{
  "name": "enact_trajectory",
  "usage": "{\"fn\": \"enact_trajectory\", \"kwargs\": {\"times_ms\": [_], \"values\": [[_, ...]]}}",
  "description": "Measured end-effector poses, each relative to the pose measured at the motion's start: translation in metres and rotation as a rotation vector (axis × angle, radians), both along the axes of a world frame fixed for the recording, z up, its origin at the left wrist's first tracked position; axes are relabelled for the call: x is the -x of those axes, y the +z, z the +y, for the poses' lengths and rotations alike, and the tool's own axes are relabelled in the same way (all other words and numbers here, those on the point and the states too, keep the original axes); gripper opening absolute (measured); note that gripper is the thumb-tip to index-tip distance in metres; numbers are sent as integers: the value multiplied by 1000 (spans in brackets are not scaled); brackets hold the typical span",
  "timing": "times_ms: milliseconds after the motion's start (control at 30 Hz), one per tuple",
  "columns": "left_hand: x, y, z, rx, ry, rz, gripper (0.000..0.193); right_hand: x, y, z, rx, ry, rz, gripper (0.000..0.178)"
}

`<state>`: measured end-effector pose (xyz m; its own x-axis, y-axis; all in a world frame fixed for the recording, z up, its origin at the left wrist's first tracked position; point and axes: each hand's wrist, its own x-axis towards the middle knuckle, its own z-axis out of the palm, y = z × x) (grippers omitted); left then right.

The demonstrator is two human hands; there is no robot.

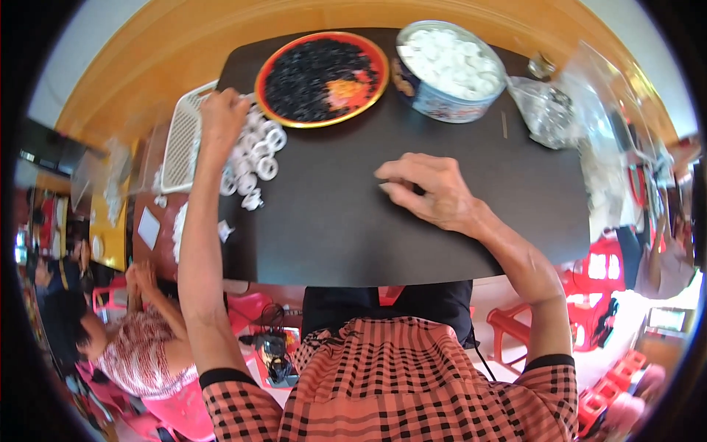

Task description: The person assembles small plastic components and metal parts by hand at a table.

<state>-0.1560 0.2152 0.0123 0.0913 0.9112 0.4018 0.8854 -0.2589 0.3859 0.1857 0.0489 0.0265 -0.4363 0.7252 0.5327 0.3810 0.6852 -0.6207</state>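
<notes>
My left hand (222,115) is closed over the right side of a white plastic basket (179,144), beside a pile of small white rings (254,151). Its fingertips are hidden, so what it holds, if anything, cannot be made out. Over the middle of the dark table hovers my right hand (434,188), fingers curved and thumb tip slightly apart from them; I see nothing between them. Beyond the left hand is a red plate with a yellow rim (294,124), holding many small black pieces and an orange-red patch. A round blue tin (442,110) full of white pieces stands far right.
Clear plastic bags (549,118) lie at the table's right edge, near a small glassy object (541,65). At the left a seated person (143,335) has hands together by a reddish table (166,228). Red plastic stools (508,335) stand at the right.
</notes>
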Motion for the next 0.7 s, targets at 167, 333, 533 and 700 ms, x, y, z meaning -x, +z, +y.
{"fn": "enact_trajectory", "kwargs": {"times_ms": [167,333,533,700], "values": [[-15,15,-12,-92,9,62,24,-3,3,1,-72,-13,24,18],[-99,71,-94,-263,-190,-142,22,-8,9,-2,-23,-7,20,15],[-164,48,-175,64,-310,-751,19,-15,24,0,17,-102,142,13],[-171,9,-195,481,-307,-1182,20,-63,42,51,-168,-326,-35,14]]}}
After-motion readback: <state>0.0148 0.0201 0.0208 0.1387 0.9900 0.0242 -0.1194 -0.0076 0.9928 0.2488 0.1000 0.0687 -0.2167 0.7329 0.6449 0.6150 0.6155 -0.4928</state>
